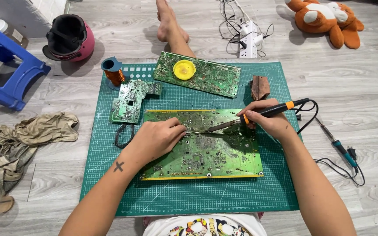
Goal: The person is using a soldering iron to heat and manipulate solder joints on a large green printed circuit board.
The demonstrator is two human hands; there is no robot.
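At the middle of the large green circuit board (206, 148), the left hand (156, 139) pinches a thin metal tool, probably tweezers (192, 133), between thumb and fingertips; the tool is too small to make out clearly. Its tip meets the tip of the soldering iron (259, 114), which the right hand (267, 120) grips like a pen, fingers closed around the black and orange handle. What lies under the two tips is too small to tell. The iron's cord (309, 118) loops off behind the right wrist.

The board lies flat on a green cutting mat (197, 199) with a printed grid. Also on the mat are a smaller board (132, 101), a long board (211, 78) carrying a round yellow tin (184, 69), a copper wire coil (113, 74) and a brown sponge-like block (260, 87).

The mat sits on a grey wood-look floor (355, 87). Around it are a pink helmet (68, 37), a blue plastic stool (5, 65) cut off at the left edge, crumpled rags (18, 140), a white power strip (249, 39), a second iron with a blue handle (340, 146), and a plush toy (324, 19) partly cut off at the top.
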